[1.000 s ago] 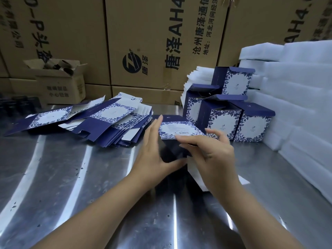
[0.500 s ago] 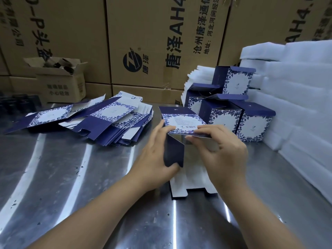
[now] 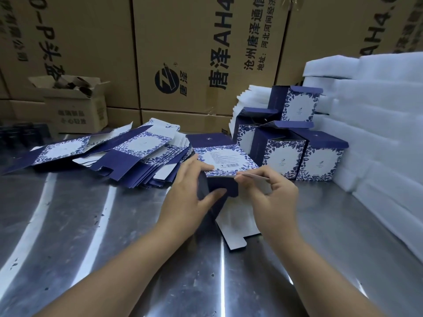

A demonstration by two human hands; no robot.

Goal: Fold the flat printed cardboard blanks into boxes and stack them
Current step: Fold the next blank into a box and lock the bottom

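Hands of one person meet over a half-folded box (image 3: 225, 159) at the middle of a steel table (image 3: 68, 236), seen from above and behind. The box is dark blue with a white panel framed in blue flowers. That panel faces up and carries small print and a barcode.

The left hand (image 3: 190, 197) lies against the box's nine o'clock side. Its fingers are straight along that wall and its thumb is spread across the dark near wall, pressing rather than curling round. The right hand (image 3: 272, 197), at the box's three o'clock side, pinches a white flap (image 3: 258, 182) between thumb and curled fingers. More white flaps of the same box spread on the table towards six o'clock, between the two forearms.

At ten o'clock, a loose pile of flat blanks (image 3: 137, 154) fans across the table, just beside the box. At one o'clock stand the finished boxes (image 3: 286, 147), close together, with one raised above the others. White foam sheets (image 3: 377, 124) are stacked from two to three o'clock. Large brown cartons (image 3: 183, 53) with black Chinese lettering form a wall at twelve o'clock. A small open carton (image 3: 73, 108) sits at eleven o'clock.
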